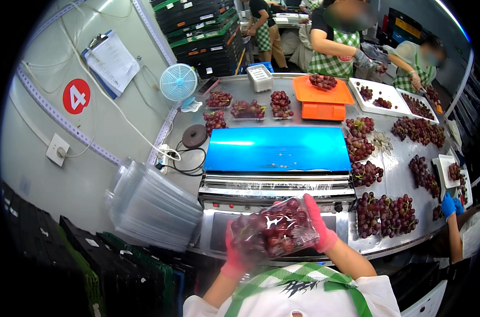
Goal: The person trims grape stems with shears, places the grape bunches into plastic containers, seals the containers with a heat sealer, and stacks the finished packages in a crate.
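Note:
Between my two pink-gloved hands is a clear plastic tray of red grapes (pixel 285 226) with shiny film over it, slightly tilted. My left hand (pixel 242 249) grips its left end, partly seen through the plastic. At the right end, my right hand (pixel 320 228) has its fingers up along the side. Just beyond the pack stands a film-wrapping machine (pixel 277 186) with metal rollers and a blue cover (pixel 277 148). Trays of grapes (pixel 386 214) lie to its right, and more packs of grapes (pixel 248 109) are behind it.
A stack of clear plastic trays (pixel 152 206) leans at the left, near a power strip (pixel 162 160) and black cables. An orange scale (pixel 323 97) bearing grapes stands behind the machine. Black crates (pixel 101 253) line the lower left. Co-workers (pixel 335 43) stand across the table; blue-gloved hands (pixel 450 205) are at right.

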`<control>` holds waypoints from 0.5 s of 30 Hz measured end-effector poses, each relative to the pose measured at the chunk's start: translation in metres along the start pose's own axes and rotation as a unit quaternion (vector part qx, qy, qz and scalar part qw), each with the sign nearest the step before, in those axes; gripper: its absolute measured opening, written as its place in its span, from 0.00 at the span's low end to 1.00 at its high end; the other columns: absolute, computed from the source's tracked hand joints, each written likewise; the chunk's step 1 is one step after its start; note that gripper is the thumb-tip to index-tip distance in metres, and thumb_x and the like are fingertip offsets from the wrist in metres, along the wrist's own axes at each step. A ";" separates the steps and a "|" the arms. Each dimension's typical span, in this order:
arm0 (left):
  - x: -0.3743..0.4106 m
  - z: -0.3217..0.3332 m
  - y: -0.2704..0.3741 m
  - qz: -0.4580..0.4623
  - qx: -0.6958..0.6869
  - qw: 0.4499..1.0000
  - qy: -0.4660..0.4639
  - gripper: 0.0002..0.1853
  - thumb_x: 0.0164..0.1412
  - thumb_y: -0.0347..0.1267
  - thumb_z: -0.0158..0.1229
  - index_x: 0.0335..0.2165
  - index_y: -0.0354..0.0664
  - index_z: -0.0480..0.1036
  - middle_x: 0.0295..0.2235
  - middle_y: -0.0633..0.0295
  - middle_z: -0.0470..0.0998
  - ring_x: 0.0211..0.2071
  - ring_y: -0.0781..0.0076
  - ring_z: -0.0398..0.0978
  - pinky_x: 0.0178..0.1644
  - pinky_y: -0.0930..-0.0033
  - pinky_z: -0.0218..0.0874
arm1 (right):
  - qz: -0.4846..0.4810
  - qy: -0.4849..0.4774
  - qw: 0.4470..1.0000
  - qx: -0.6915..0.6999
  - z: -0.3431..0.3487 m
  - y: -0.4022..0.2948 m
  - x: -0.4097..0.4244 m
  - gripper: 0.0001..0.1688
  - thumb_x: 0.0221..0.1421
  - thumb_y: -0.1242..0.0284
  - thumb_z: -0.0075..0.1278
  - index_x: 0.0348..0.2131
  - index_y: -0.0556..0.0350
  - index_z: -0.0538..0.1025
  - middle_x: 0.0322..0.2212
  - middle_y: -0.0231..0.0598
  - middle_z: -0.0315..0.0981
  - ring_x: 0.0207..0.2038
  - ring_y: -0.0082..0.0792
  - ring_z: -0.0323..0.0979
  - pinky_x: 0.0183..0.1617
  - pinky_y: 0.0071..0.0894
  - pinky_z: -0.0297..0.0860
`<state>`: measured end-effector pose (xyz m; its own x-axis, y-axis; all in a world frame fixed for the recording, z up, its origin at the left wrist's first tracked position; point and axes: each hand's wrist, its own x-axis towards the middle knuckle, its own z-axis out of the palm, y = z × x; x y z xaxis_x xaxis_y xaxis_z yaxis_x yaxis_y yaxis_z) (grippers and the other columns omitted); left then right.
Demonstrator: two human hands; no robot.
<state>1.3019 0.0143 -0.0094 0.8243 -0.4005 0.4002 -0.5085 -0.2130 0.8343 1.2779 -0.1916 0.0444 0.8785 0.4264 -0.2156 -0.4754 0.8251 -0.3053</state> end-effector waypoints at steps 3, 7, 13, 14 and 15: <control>0.011 -0.026 0.031 0.088 0.250 0.964 -0.023 0.23 0.36 0.33 0.68 0.38 0.46 0.76 0.43 0.67 0.73 0.42 0.68 0.70 0.46 0.67 0.60 | 0.090 -0.035 0.988 -0.118 0.015 -0.005 0.020 0.45 0.56 0.38 0.30 0.53 0.58 0.64 0.49 0.44 0.67 0.49 0.34 0.68 0.56 0.34 0.62; -0.013 -0.053 0.039 0.033 0.324 0.945 0.028 0.24 0.44 0.44 0.60 0.43 0.56 0.72 0.45 0.69 0.72 0.42 0.69 0.71 0.47 0.60 0.61 | 0.101 -0.126 0.849 -0.503 0.048 -0.011 0.058 0.43 0.60 0.42 0.23 0.55 0.60 0.62 0.49 0.34 0.67 0.48 0.28 0.64 0.59 0.25 0.53; -0.070 -0.092 0.021 -0.073 0.344 0.928 0.122 0.26 0.48 0.50 0.56 0.47 0.58 0.70 0.45 0.69 0.72 0.42 0.68 0.71 0.48 0.56 0.61 | -0.146 -0.207 0.558 -0.790 0.133 0.023 0.164 0.20 0.60 0.62 0.40 0.45 0.58 0.66 0.39 0.48 0.69 0.43 0.48 0.67 0.48 0.39 0.64; -0.076 -0.097 0.018 -0.085 0.339 0.928 0.131 0.26 0.48 0.49 0.56 0.47 0.58 0.70 0.45 0.69 0.72 0.42 0.68 0.71 0.48 0.56 0.61 | -0.286 -0.252 0.529 -0.758 0.145 0.041 0.190 0.18 0.58 0.64 0.42 0.44 0.57 0.67 0.39 0.46 0.68 0.44 0.46 0.67 0.49 0.40 0.63; -0.077 -0.098 0.015 -0.087 0.331 0.930 0.133 0.26 0.48 0.49 0.56 0.47 0.57 0.70 0.45 0.69 0.72 0.42 0.67 0.71 0.48 0.56 0.61 | -0.423 -0.287 0.488 -0.708 0.152 0.052 0.215 0.17 0.57 0.66 0.44 0.43 0.56 0.67 0.39 0.44 0.68 0.45 0.44 0.67 0.51 0.40 0.62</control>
<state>1.2546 0.1293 0.0095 0.8958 -0.0934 0.4346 -0.3315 -0.7917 0.5132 1.4489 -0.0005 0.1226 0.4646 0.5233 0.7144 0.8689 -0.1138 -0.4818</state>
